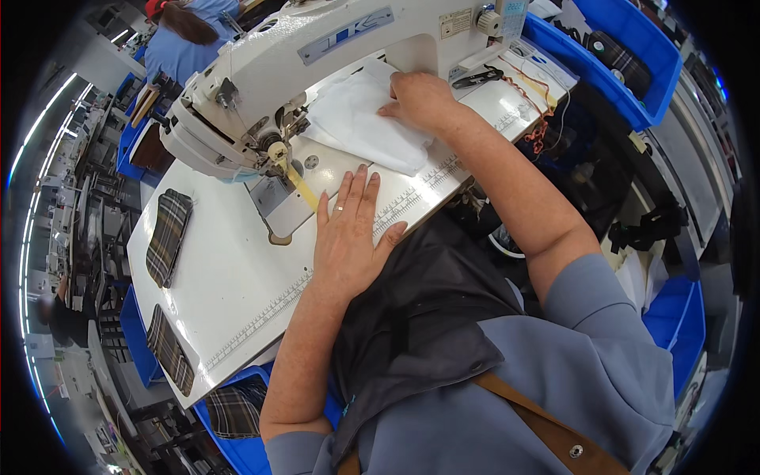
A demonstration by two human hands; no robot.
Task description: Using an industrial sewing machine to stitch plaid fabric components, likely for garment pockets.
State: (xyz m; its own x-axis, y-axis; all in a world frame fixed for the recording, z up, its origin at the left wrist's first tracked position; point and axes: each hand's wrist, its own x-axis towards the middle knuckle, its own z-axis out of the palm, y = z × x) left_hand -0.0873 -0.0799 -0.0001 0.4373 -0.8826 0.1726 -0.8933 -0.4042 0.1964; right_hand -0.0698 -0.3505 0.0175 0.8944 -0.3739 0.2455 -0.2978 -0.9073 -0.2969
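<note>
My left hand (348, 233) lies flat on the white table of a sewing machine (317, 47), fingers stretched out and a ring on one of them. Its fingertips are beside a yellow strip (302, 188) that runs out from under the needle area. On the right, my right hand (422, 101) is closed with curled fingers on the edge of a white cloth (356, 117). That cloth lies partly folded under the machine's arm. The right fingertips are partly hidden by the hand itself.
Plaid fabric pieces (169, 237) lie at the table's left edge. Black thread snips (477, 77) and orange threads (538, 119) are at the right. Blue bins (546, 39) stand around the table, some holding plaid pieces. Another person (186, 36) sits beyond the machine.
</note>
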